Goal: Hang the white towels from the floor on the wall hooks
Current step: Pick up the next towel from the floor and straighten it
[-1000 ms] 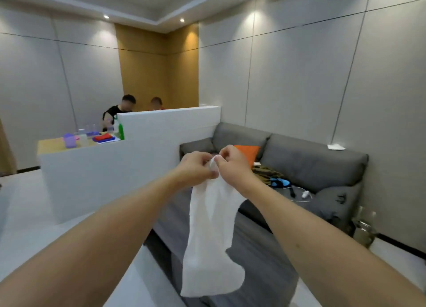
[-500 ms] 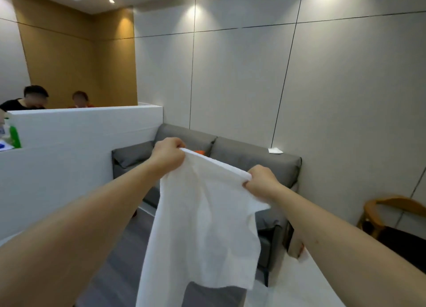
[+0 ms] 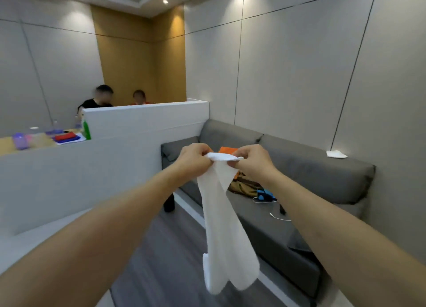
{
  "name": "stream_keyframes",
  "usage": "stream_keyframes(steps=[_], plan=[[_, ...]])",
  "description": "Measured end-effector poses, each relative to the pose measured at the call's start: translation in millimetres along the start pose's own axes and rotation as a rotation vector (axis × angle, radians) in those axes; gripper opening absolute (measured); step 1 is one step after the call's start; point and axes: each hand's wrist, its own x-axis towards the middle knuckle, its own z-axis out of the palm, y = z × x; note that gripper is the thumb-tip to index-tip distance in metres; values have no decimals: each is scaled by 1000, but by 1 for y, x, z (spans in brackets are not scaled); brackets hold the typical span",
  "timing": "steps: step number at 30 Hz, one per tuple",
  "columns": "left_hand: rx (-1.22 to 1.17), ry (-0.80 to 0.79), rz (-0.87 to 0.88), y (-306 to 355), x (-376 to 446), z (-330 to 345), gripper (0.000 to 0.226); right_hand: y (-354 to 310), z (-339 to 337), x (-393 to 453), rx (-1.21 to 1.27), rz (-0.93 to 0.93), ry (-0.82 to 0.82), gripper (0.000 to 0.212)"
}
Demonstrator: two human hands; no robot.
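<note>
Head view: mid-carry, hanging not yet begun. White towel point(image 3: 224, 216) held up at chest height over the floor, top edge bunched between left hand point(image 3: 194, 161) and right hand point(image 3: 252, 161), fingers of both curled tight round the cloth, rest dangling free. No wall hooks in sight, possibly outside the frame; next move likely calls for finding a hook and spreading the edge to loop over it. Behind: grey sofa point(image 3: 311, 168) along panelled wall, white partition point(image 3: 147, 120), cluttered desk point(image 3: 7, 143) at left.
</note>
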Motion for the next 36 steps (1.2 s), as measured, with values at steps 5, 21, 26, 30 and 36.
stream_keyframes(steps=[5, 21, 26, 30, 36], plan=[[-53, 54, -86, 8, 5, 2, 11, -14, 10, 32, 182, -109, -207, 22], [-68, 503, -363, -40, -26, -59, 17, 43, 67, 82, 117, -203, -887, 24], [-43, 599, -434, -94, -35, -91, 16, 23, 109, 105, 449, -153, -690, 28], [-11, 641, -500, -155, -32, -122, 17, 7, 151, 142, 265, -159, -947, 22], [16, 644, -596, -285, 0, -170, 15, -19, 269, 225, -344, -313, -875, 27]])
